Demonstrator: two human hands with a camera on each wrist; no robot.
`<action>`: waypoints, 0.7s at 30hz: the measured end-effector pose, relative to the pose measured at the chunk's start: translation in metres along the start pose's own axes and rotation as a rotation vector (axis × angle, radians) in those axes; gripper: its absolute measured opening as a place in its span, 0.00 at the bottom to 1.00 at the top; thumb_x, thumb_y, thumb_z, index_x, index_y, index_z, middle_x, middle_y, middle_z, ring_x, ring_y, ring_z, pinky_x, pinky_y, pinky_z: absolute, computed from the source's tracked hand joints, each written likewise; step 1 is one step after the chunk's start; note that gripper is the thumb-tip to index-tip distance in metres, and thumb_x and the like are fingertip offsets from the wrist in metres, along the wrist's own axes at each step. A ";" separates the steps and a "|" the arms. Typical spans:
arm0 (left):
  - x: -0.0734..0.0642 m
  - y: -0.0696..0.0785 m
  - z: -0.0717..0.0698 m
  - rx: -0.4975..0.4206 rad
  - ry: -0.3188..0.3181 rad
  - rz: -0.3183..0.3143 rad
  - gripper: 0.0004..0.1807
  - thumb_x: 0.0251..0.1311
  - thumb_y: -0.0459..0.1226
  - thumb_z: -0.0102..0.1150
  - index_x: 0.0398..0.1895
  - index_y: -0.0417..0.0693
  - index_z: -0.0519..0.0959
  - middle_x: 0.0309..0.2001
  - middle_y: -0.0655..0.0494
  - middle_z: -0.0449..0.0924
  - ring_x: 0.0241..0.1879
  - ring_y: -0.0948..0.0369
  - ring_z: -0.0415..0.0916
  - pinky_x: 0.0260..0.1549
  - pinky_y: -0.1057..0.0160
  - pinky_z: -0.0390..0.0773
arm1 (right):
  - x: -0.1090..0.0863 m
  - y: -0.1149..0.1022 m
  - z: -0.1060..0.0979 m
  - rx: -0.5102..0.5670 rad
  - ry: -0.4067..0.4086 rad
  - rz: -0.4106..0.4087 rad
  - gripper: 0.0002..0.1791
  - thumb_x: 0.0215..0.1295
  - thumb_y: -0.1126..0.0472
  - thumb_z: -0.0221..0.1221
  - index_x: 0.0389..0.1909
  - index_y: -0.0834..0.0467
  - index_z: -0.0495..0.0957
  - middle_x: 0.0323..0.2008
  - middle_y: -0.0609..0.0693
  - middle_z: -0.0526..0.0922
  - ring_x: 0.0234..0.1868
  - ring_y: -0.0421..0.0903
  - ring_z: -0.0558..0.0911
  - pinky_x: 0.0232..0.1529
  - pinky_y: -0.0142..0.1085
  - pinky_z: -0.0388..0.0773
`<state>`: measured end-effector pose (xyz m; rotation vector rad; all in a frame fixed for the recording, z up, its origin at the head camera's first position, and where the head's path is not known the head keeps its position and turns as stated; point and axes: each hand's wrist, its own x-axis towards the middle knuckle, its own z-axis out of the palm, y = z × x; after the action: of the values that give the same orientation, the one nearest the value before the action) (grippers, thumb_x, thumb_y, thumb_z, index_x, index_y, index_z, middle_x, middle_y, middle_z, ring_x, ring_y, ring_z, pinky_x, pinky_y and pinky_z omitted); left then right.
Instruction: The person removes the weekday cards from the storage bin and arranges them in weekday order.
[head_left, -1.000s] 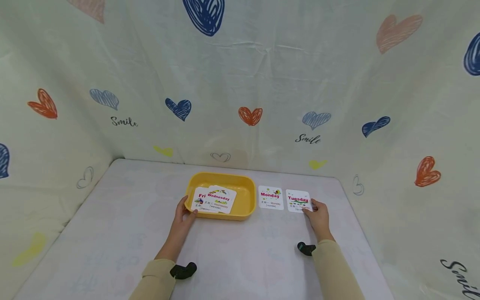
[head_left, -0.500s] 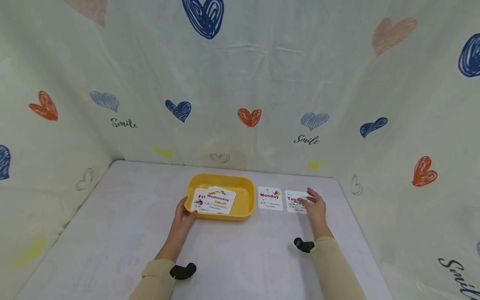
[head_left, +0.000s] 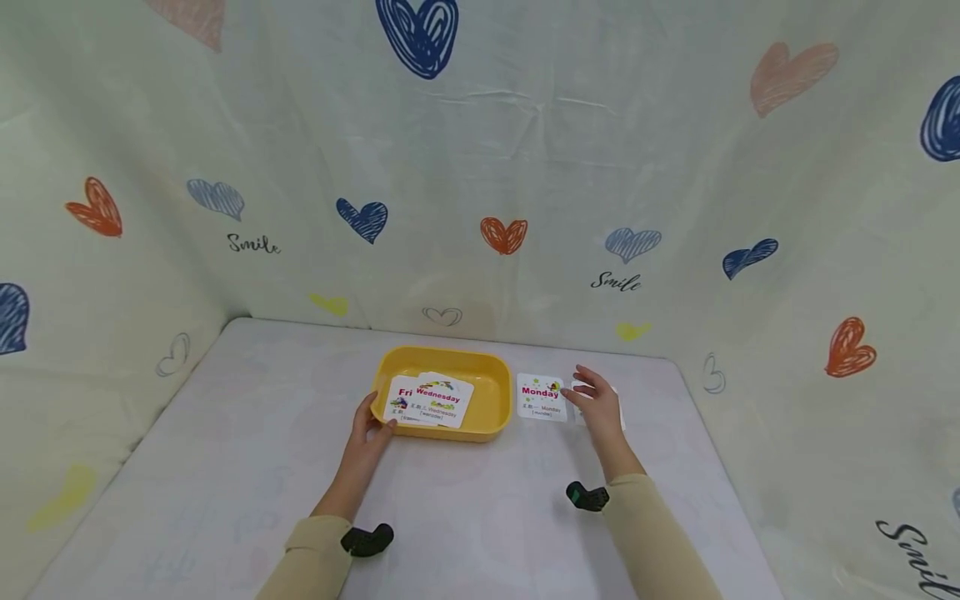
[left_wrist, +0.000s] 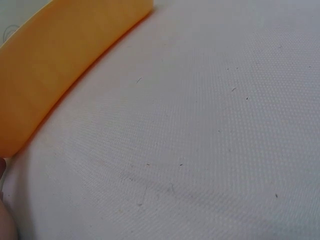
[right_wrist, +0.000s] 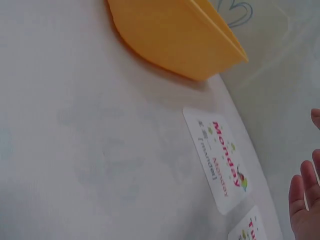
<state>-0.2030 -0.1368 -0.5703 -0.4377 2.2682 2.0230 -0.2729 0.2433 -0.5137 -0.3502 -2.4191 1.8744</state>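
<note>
My left hand [head_left: 363, 442] grips the front left corner of a yellow plastic tray [head_left: 492, 392], its thumb at the front wall. Inside the tray lie white weekday cards: a Wednesday card [head_left: 453, 402] overlaps one reading "Fri" [head_left: 400, 402]. On the table right of the tray lies the Monday card [head_left: 538, 408]. Beside it is the Tuesday card [right_wrist: 248, 229], mostly hidden in the head view behind my right hand [head_left: 602, 414]. That hand is raised over the cards with spread, relaxed fingers and holds nothing. In the left wrist view, only a sliver of the left hand shows by the tray wall.
A white cloth covers the table [head_left: 480, 517]. Behind and on both sides hangs a pale curtain [head_left: 450, 150] printed with hearts and "Smile". Each wrist carries a small black camera, the left one [head_left: 367, 542] near the sleeve cuff.
My right hand has let go of the Tuesday card and moved left over it, toward the Monday card. The left hand and tray have stayed in place.
</note>
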 end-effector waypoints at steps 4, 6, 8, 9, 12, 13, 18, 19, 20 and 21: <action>0.001 0.001 0.000 0.002 0.000 -0.024 0.40 0.67 0.46 0.56 0.77 0.69 0.47 0.75 0.51 0.50 0.70 0.50 0.50 0.67 0.37 0.41 | -0.003 -0.011 0.013 0.051 -0.027 -0.030 0.32 0.59 0.70 0.65 0.65 0.59 0.70 0.60 0.58 0.74 0.56 0.54 0.73 0.39 0.22 0.73; 0.001 0.001 0.000 -0.001 0.001 -0.031 0.40 0.67 0.46 0.56 0.77 0.70 0.47 0.75 0.52 0.50 0.70 0.50 0.50 0.67 0.37 0.41 | -0.005 -0.016 0.020 0.064 -0.046 -0.038 0.31 0.59 0.70 0.66 0.65 0.58 0.71 0.60 0.56 0.74 0.55 0.53 0.73 0.41 0.22 0.74; 0.000 0.002 0.000 -0.003 -0.002 -0.024 0.40 0.67 0.46 0.56 0.77 0.69 0.48 0.75 0.51 0.50 0.70 0.50 0.50 0.67 0.37 0.41 | -0.007 -0.022 0.027 0.058 -0.066 -0.036 0.30 0.60 0.67 0.66 0.64 0.56 0.72 0.60 0.54 0.75 0.55 0.51 0.73 0.43 0.23 0.75; 0.000 0.002 0.000 -0.003 -0.003 -0.018 0.40 0.67 0.45 0.56 0.77 0.69 0.48 0.75 0.51 0.50 0.70 0.50 0.50 0.68 0.38 0.41 | -0.008 -0.024 0.032 0.062 -0.078 -0.036 0.30 0.60 0.67 0.66 0.64 0.55 0.72 0.59 0.54 0.75 0.55 0.51 0.73 0.44 0.24 0.75; 0.000 0.003 0.000 0.000 -0.001 -0.022 0.39 0.68 0.45 0.55 0.77 0.69 0.48 0.75 0.51 0.51 0.70 0.50 0.50 0.68 0.38 0.42 | -0.013 -0.031 0.045 0.068 -0.117 -0.045 0.29 0.60 0.66 0.66 0.63 0.54 0.73 0.59 0.54 0.75 0.53 0.50 0.73 0.47 0.26 0.76; 0.000 0.003 0.000 0.004 -0.001 -0.028 0.39 0.68 0.46 0.55 0.77 0.70 0.47 0.75 0.52 0.50 0.70 0.50 0.50 0.68 0.38 0.42 | -0.015 -0.034 0.050 0.078 -0.126 -0.047 0.29 0.59 0.67 0.67 0.62 0.54 0.74 0.59 0.54 0.76 0.53 0.50 0.74 0.47 0.27 0.77; 0.000 0.004 0.000 0.023 -0.003 -0.059 0.40 0.67 0.49 0.55 0.77 0.73 0.46 0.76 0.54 0.49 0.71 0.50 0.49 0.66 0.35 0.44 | -0.023 -0.043 0.072 0.111 -0.167 -0.071 0.28 0.57 0.70 0.67 0.60 0.55 0.76 0.56 0.53 0.77 0.51 0.51 0.75 0.47 0.31 0.78; 0.000 0.004 0.000 0.024 -0.005 -0.060 0.40 0.67 0.49 0.55 0.77 0.73 0.46 0.76 0.54 0.49 0.72 0.50 0.49 0.66 0.35 0.44 | -0.025 -0.044 0.076 0.113 -0.172 -0.070 0.28 0.57 0.70 0.68 0.59 0.54 0.76 0.55 0.53 0.78 0.51 0.50 0.76 0.48 0.31 0.78; 0.000 0.004 0.000 0.024 -0.007 -0.057 0.40 0.68 0.49 0.55 0.77 0.73 0.46 0.76 0.54 0.48 0.72 0.50 0.49 0.66 0.35 0.44 | -0.026 -0.045 0.080 0.113 -0.181 -0.069 0.28 0.57 0.70 0.67 0.60 0.54 0.76 0.56 0.53 0.77 0.51 0.50 0.76 0.48 0.32 0.78; 0.000 0.004 0.000 0.025 -0.008 -0.058 0.40 0.67 0.50 0.55 0.77 0.73 0.45 0.76 0.55 0.48 0.72 0.50 0.49 0.66 0.35 0.44 | -0.027 -0.046 0.084 0.119 -0.189 -0.069 0.28 0.57 0.70 0.68 0.60 0.55 0.76 0.56 0.54 0.77 0.51 0.50 0.76 0.49 0.32 0.78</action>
<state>-0.2045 -0.1365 -0.5662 -0.4866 2.2467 1.9640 -0.2683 0.1473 -0.4887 -0.0856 -2.3818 2.0953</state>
